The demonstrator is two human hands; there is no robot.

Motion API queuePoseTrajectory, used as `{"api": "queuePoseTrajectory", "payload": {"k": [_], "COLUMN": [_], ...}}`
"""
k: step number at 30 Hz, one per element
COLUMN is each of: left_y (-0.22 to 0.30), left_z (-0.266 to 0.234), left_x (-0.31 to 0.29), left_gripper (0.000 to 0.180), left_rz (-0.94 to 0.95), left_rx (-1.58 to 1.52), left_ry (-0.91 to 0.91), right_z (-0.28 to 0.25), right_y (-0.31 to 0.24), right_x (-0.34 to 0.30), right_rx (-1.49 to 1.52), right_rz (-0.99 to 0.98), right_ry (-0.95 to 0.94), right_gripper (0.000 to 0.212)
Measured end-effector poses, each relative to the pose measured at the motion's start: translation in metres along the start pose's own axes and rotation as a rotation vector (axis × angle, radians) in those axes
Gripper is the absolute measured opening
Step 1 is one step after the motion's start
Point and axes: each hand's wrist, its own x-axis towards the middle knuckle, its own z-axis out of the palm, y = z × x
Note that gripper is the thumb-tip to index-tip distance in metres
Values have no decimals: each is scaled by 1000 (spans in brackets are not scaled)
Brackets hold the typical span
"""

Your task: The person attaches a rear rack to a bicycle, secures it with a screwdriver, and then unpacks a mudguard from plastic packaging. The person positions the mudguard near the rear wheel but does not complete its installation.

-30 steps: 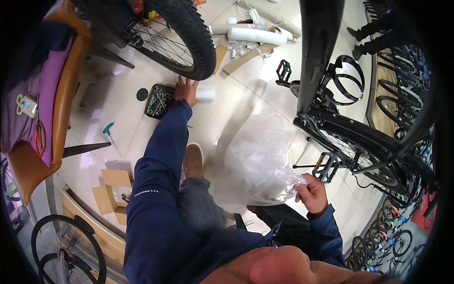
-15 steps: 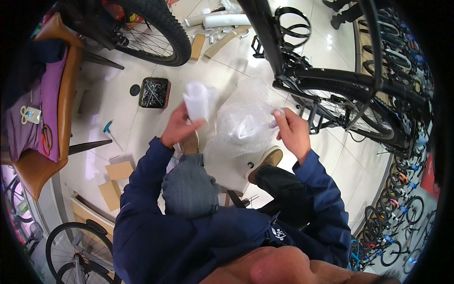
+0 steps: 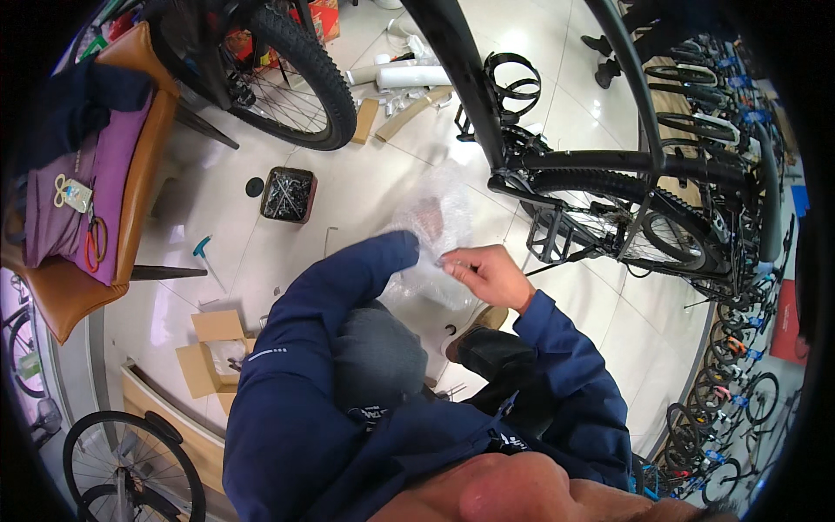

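A clear bubble-wrap bag (image 3: 437, 283) hangs between my knees, above the floor. My right hand (image 3: 489, 271) pinches the near edge of its opening between thumb and fingers. Into the bag reaches my left hand (image 3: 426, 216), up to the cuff. It shows only as a blurred shape through the plastic, so its fingers and anything they hold are hidden.
A black bicycle frame (image 3: 574, 162) stands close on the right. A tin of small metal parts (image 3: 288, 195), a blue-handled hex key (image 3: 203, 248) and an open cardboard box (image 3: 211, 355) lie left. A chair (image 3: 130, 191) bears scissors (image 3: 95, 244). Packing tubes (image 3: 413, 76) lie ahead.
My left hand, which held a white sheet-like roll beside the bag, has moved right and into the bag. The roll is out of sight. My right hand has shifted left with the bag's edge.
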Motion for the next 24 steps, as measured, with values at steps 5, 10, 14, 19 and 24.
{"api": "queuePoseTrajectory", "payload": {"k": [5, 10, 14, 19, 24], "left_y": [0, 42, 51, -17, -74], "left_z": [-23, -48, -83, -60, 90], "left_x": [40, 5, -78, -258, -462], "left_gripper": [76, 69, 45, 28, 37], "left_rz": [-86, -298, 58, -202, -884], "left_rx": [49, 174, -137, -722, -269], "left_ry": [-16, -37, 98, 311, 116], "right_z": [-13, -21, -25, -40, -39], "right_y": [9, 30, 38, 42, 44], "right_x": [2, 7, 0, -22, -31], "right_rx": [150, 252, 270, 321, 171], "right_rz": [99, 250, 216, 297, 273], "right_ry": [236, 383, 426, 431, 269], "right_gripper": [27, 26, 27, 30, 36]}}
